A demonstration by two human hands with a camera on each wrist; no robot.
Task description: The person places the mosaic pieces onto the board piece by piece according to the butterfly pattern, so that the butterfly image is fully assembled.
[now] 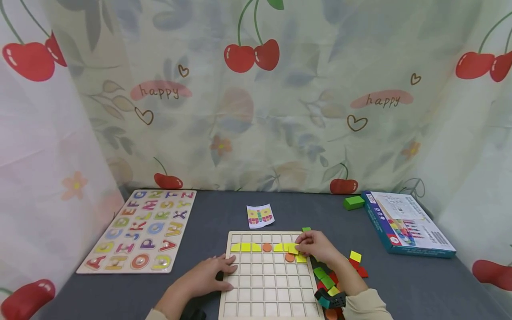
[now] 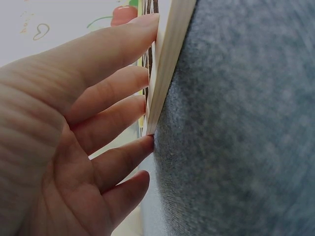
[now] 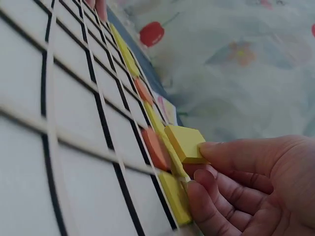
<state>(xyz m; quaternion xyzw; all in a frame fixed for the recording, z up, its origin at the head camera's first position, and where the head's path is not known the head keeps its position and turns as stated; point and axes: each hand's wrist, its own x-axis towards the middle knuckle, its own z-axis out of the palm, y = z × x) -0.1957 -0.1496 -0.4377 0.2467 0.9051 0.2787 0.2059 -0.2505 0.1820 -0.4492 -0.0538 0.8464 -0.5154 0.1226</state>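
Note:
A wooden grid board (image 1: 258, 282) lies on the dark table, with yellow pieces (image 1: 246, 247) and an orange round piece (image 1: 266, 247) along its upper row. Another orange piece (image 3: 156, 149) and a yellow one (image 3: 174, 199) sit just below that row, towards the right. My right hand (image 1: 318, 247) pinches a yellow square tile (image 3: 187, 143) between thumb and fingers, tilted above the board's upper right part. At the left edge, my left hand (image 1: 208, 276) touches the board with extended, spread fingers (image 2: 110, 123).
Loose green tiles (image 1: 329, 281), red tiles (image 1: 362, 271) and yellow ones lie right of the board, partly under my right forearm. Behind the board is a small picture card (image 1: 260, 216). An alphabet board (image 1: 180, 240) lies left; a box (image 1: 420, 222) and green block (image 1: 354, 203) lie right.

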